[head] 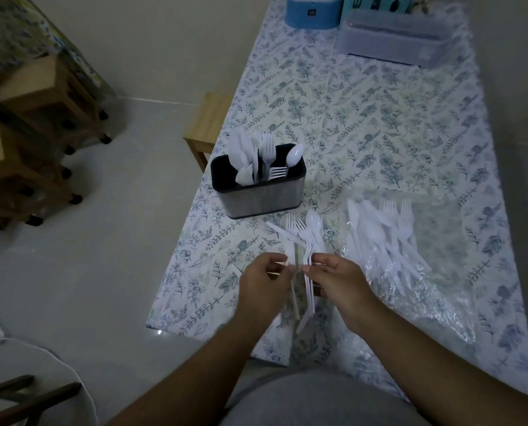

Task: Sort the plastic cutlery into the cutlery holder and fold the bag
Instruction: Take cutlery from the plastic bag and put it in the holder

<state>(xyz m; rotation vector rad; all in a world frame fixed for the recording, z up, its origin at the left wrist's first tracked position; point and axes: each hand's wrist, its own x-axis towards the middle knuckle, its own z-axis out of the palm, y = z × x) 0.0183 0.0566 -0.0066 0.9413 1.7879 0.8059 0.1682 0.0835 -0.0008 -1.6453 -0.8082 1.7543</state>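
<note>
Mid-sort, both my left hand (264,279) and right hand (333,282) pinch a mixed cutlery bunch (305,241); next I must separate one kind for the cutlery holder (258,196) at eleven o'clock.

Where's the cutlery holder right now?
In the head view the cutlery holder stands upright on the table near its left edge, just beyond the two hands, with the clear bag to its right.

One cutlery holder (258,182), one bag (425,272), two hands.
</note>
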